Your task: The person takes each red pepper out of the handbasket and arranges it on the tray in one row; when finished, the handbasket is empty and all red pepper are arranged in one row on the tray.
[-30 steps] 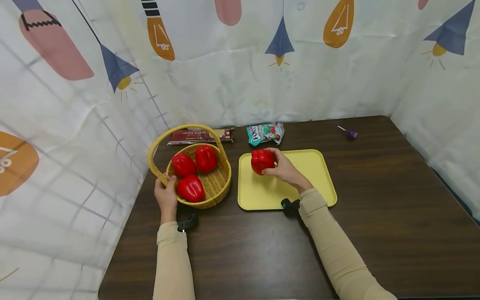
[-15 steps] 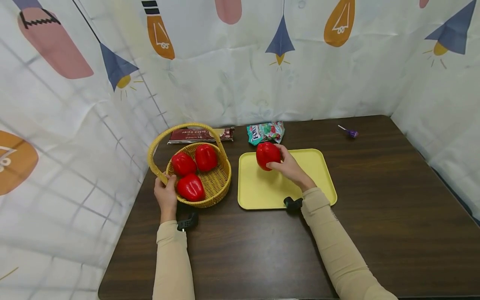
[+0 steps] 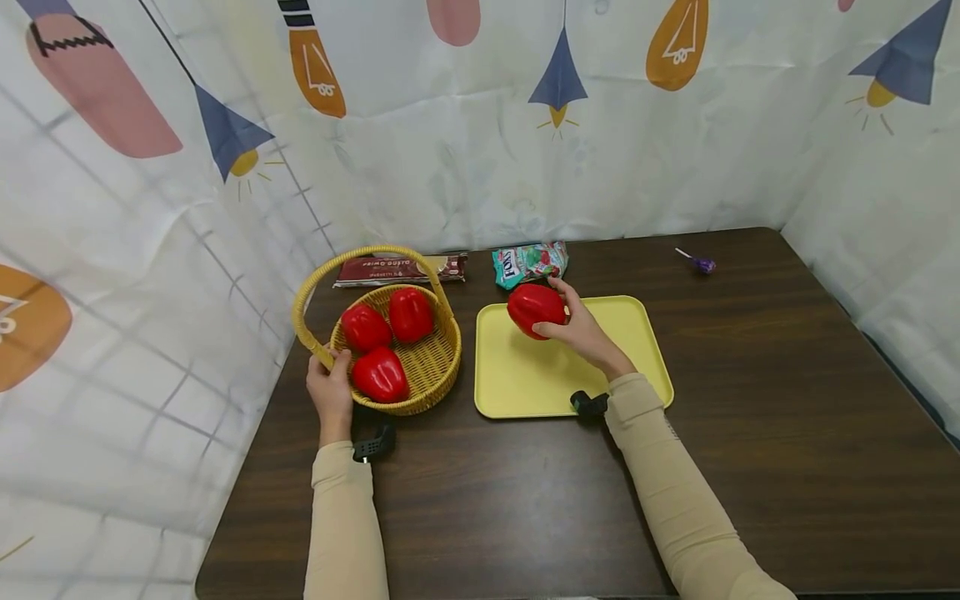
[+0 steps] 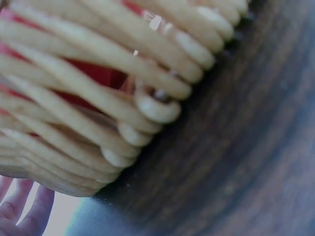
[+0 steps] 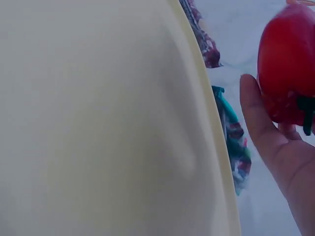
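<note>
Head | right fingers [image 3: 553, 331] round pepper [image 3: 534, 305], over tray [image 3: 517, 385] | left fingers [image 3: 342, 364] grip basket [image 3: 427, 367]

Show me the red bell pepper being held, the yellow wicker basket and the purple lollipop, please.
Held red bell pepper [image 3: 535, 307]: head view, on its glossy side.
Yellow wicker basket [image 3: 429, 365]: head view, on its bare woven inside.
Purple lollipop [image 3: 703, 266]: head view, on its wrapped head.
</note>
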`<action>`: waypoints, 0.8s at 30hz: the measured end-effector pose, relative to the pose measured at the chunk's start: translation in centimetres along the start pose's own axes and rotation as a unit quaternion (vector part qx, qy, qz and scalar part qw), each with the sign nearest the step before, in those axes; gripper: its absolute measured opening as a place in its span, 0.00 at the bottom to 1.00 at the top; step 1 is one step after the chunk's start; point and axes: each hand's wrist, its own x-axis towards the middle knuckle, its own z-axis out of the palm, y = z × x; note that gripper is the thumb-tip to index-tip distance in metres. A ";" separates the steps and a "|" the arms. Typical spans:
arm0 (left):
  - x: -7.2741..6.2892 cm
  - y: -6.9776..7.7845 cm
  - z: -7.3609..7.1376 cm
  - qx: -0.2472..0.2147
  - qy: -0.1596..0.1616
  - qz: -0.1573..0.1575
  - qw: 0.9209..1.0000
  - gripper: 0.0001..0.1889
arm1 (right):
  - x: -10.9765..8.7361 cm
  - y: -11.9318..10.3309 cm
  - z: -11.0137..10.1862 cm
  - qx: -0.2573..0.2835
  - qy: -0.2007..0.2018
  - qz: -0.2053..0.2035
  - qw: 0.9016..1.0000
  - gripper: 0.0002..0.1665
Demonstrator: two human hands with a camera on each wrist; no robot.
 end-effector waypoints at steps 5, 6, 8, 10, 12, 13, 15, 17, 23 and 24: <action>0.1 0.1 -0.1 -0.003 0.000 -0.007 1.000 0.07 | -0.1 0.1 0.3 -0.036 -0.004 0.011 0.999 0.46; 0.1 0.2 -0.1 -0.006 -0.003 -0.011 1.000 0.07 | -0.1 0.1 0.4 -0.044 -0.004 0.012 0.999 0.45; 0.2 0.2 -0.2 -0.011 -0.008 -0.019 1.000 0.07 | 0.0 0.2 0.6 -0.065 0.000 0.008 0.998 0.45; 0.2 0.2 -0.3 -0.013 -0.015 -0.023 1.000 0.08 | 0.0 0.2 0.8 -0.084 0.002 -0.001 0.996 0.44; 0.3 0.3 -0.4 -0.015 -0.018 -0.027 0.999 0.09 | 0.0 0.2 1.0 -0.096 0.002 -0.012 0.995 0.44; 0.3 0.2 -0.4 -0.016 -0.018 -0.028 0.999 0.09 | 0.0 0.1 1.1 -0.102 0.002 -0.017 0.995 0.44; 0.2 0.2 -0.4 -0.013 -0.016 -0.027 0.999 0.10 | 0.0 0.0 1.3 -0.109 0.004 -0.023 0.994 0.45; 0.1 0.2 -0.3 -0.009 -0.011 -0.024 1.000 0.10 | 0.1 0.0 1.6 -0.113 0.006 -0.028 0.993 0.47; -0.1 0.2 -0.1 -0.004 -0.004 -0.012 1.000 0.09 | 0.4 0.1 2.3 -0.131 0.028 -0.034 0.990 0.51; -0.1 0.1 -0.1 -0.006 -0.004 -0.012 1.000 0.09 | 0.5 0.1 2.4 -0.134 0.034 -0.033 0.990 0.51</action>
